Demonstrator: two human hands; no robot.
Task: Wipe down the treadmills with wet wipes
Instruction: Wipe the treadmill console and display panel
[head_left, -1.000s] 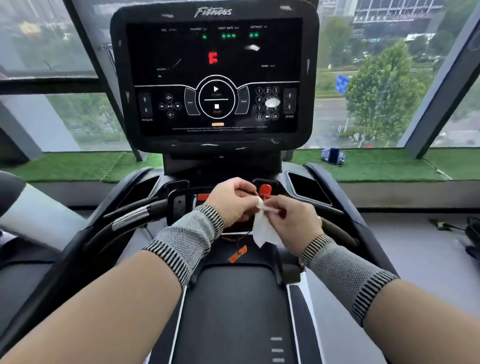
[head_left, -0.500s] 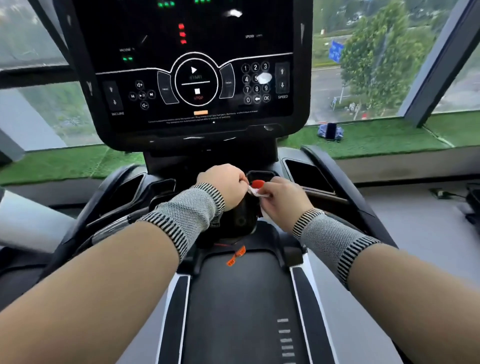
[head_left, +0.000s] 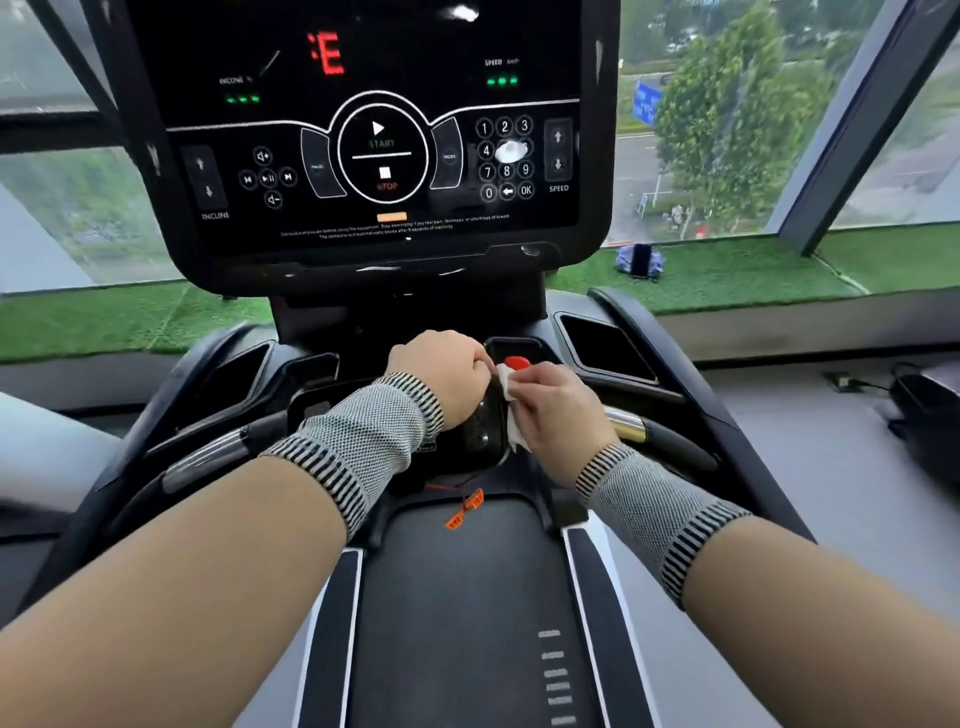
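A black treadmill fills the view, its lit console (head_left: 374, 150) up top and its dark belt (head_left: 457, 613) below. Just under the console, both hands meet at a white wet wipe (head_left: 511, 410). My left hand (head_left: 447, 376) pinches the wipe's top edge with curled fingers. My right hand (head_left: 558, 410) grips the wipe's right side, and the sheet hangs down between the two hands. A red stop button (head_left: 517, 362) sits right behind the wipe.
An orange safety clip (head_left: 465, 509) dangles on a red cord above the belt. Silver-banded handlebars (head_left: 626, 423) flank the hands. A phone on a blue cloth (head_left: 640, 261) lies on the green turf sill. A neighbouring machine (head_left: 930, 415) stands at right.
The view has tilted down and drawn closer to the console. The wipe, bunched small between my fingers half a second ago, now hangs down again as a longer sheet.
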